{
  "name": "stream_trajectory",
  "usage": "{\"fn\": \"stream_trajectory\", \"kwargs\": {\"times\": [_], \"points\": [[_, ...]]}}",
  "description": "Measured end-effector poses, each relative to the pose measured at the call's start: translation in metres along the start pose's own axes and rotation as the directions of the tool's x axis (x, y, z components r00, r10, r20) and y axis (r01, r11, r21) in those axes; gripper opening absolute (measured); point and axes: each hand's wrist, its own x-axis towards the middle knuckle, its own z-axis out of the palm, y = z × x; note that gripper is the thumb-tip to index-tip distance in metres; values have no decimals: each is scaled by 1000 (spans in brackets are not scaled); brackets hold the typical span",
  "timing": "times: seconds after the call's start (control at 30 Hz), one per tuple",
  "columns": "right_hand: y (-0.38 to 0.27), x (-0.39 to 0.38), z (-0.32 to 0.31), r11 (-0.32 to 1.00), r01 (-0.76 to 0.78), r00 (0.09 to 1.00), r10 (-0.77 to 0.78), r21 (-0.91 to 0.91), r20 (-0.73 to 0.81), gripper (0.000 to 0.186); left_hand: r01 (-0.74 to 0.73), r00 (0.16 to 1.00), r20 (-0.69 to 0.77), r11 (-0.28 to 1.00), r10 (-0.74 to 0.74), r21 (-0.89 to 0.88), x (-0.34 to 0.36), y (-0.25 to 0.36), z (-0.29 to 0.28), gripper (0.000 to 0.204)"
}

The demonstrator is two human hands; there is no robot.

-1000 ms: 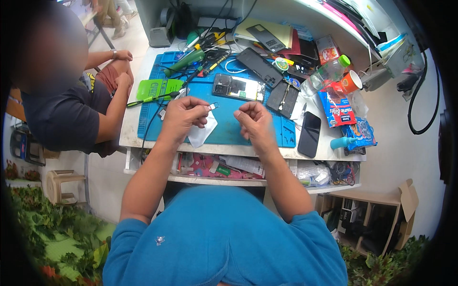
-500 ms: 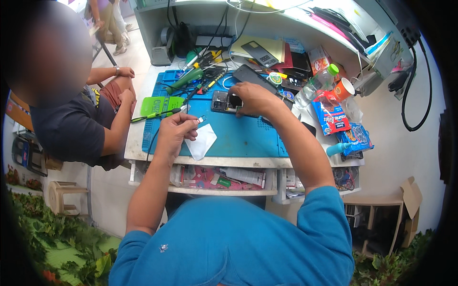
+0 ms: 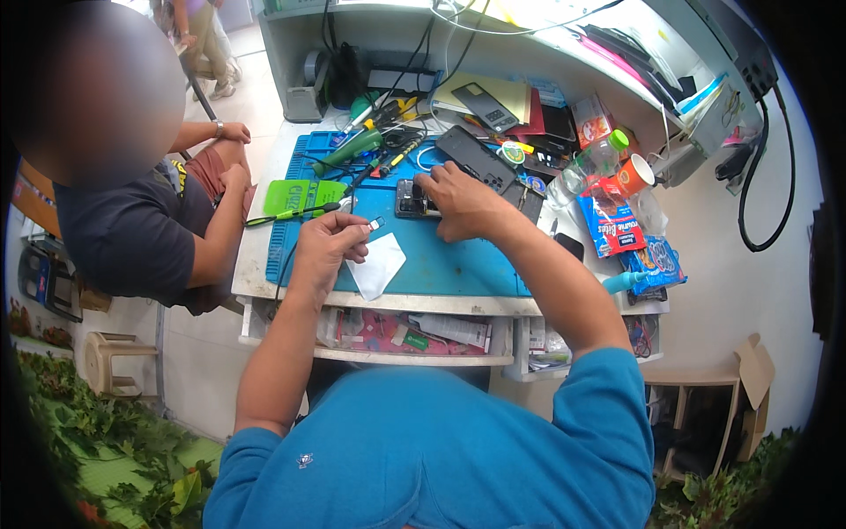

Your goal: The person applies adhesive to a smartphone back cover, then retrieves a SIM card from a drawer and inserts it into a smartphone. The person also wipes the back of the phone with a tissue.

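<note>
My left hand pinches a small metal tray, probably a SIM tray, above a white cloth on the blue work mat. My right hand has its fingers curled on an opened phone, covering much of it. A dark phone part and a green pouch lie nearby, along with a cluster of cables and tools.
A seated person is at the left. A water bottle, orange cup, snack packs and a phone crowd the right side. Open drawers jut below the desk. A stool stands lower left.
My right hand has moved from over the mat up onto the opened phone, its fingers now further left on it. My left hand still holds the small tray, slightly lower than at first.
</note>
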Motion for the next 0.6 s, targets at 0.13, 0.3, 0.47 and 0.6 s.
{"fn": "stream_trajectory", "kwargs": {"times": [0.13,0.3,0.47,0.6], "points": [[-2,-3,13,999,6,996,-9,-32,-89,75,-2,1000,-19,1000,2,0,-1,3,1,16],[-1,-5,27,998,13,979,-26,-67,-204,63,-4,999,-33,1000,4,8,-1,5,1,15],[4,-4,13,999,35,987,-36,-7,-160,58,-11,999,-37,1000,12,13,0,5,-2,15],[5,-9,-3,988,17,982,13,156,-188,53,-21,999,-37,1000,21,0,0,4,-1,14]]}}
